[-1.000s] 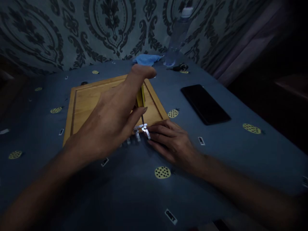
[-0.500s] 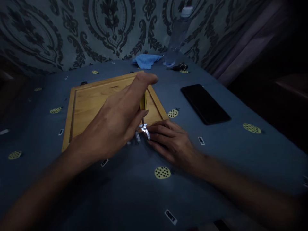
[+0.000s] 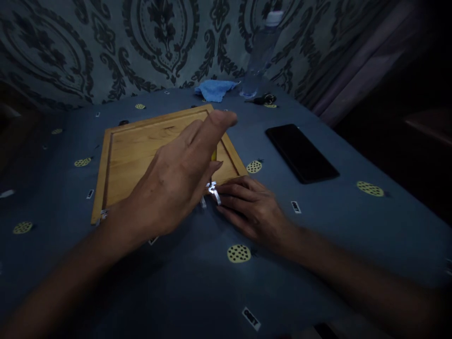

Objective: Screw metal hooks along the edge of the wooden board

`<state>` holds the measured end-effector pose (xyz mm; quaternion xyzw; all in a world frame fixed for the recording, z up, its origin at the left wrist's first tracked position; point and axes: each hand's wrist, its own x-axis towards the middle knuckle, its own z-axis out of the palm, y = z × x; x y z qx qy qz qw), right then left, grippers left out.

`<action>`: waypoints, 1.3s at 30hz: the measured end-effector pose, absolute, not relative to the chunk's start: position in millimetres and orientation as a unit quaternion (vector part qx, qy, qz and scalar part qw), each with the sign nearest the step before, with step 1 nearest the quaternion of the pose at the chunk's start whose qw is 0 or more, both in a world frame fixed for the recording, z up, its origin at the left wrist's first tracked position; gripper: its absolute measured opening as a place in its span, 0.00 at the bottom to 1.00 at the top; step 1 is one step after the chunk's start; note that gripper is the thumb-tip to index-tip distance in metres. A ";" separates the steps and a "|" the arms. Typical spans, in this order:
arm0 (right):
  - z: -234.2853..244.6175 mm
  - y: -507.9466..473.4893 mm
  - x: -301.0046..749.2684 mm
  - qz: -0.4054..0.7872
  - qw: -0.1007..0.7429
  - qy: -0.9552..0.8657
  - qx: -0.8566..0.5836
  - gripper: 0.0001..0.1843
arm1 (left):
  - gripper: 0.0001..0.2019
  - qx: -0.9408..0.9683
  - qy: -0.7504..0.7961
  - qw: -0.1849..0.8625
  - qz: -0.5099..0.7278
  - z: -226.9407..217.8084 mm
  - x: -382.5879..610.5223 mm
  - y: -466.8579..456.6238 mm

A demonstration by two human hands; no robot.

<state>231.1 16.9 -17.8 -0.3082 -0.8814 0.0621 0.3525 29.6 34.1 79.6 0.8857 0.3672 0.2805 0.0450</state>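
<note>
My left hand (image 3: 169,174) is closed around a screwdriver (image 3: 214,154), whose yellow handle is mostly covered by the fingers. The screwdriver stands upright, its thin shaft reaching down to a small shiny metal hinge (image 3: 212,186). That hinge sits at the near right edge of a wooden board (image 3: 134,162) with a raised frame, and its arms stick out over the cloth. With fingertips pressed together, my right hand (image 3: 252,207) grips the hinge from the right. Another small metal piece (image 3: 104,214) shows at the board's near left corner, partly behind my left wrist.
A black phone (image 3: 302,153) lies right of the board. At the back are a blue cloth (image 3: 215,89), a clear plastic bottle (image 3: 259,59) and a dark coiled cable (image 3: 264,99). A blue pineapple-print tablecloth (image 3: 282,278) covers the table, against a patterned curtain (image 3: 162,42).
My left hand has turned and shifted slightly right around the screwdriver, covering more of its yellow handle. The metal piece at the near left corner now shows. My right hand stays put.
</note>
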 end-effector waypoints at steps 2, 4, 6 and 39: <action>-17.4 16.8 231.2 0.065 0.350 -0.882 -0.310 0.08 | 0.27 0.884 0.375 0.049 0.274 81.1 28.4 33.2; -16.9 16.8 231.4 0.066 0.352 -0.881 -0.309 0.09 | 0.27 0.887 0.370 0.059 0.271 82.8 27.5 32.7; -16.6 16.8 231.4 0.064 0.356 -0.881 -0.305 0.08 | 0.26 0.890 0.366 0.074 0.261 84.8 26.7 33.0; -16.1 16.8 232.1 0.059 0.350 -0.885 -0.301 0.08 | 0.23 0.888 0.369 0.030 0.271 80.0 27.8 36.8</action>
